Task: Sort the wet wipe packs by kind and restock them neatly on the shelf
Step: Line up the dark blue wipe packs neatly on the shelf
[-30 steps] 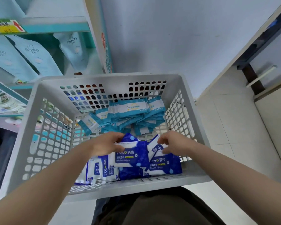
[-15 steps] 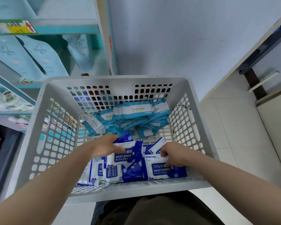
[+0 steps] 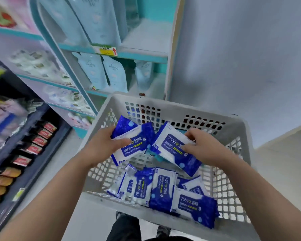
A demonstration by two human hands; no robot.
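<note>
Holding a first blue pack [image 3: 131,145] in the left hand [image 3: 103,146], thumb curled across its front, and a second blue pack [image 3: 170,146] in the curled right hand [image 3: 205,148], both above the floor of the grey basket [image 3: 172,108]. Below, by the near wall, more loose packs [image 3: 163,188] overlapped; behind, the shelf [image 3: 142,55].

Our left hand [image 3: 102,145] and right hand [image 3: 203,148] are bare, and our forearms [image 3: 47,197] run uncovered to the frame's edge. Lower down we wear dark trousers [image 3: 124,229], blurred.
</note>
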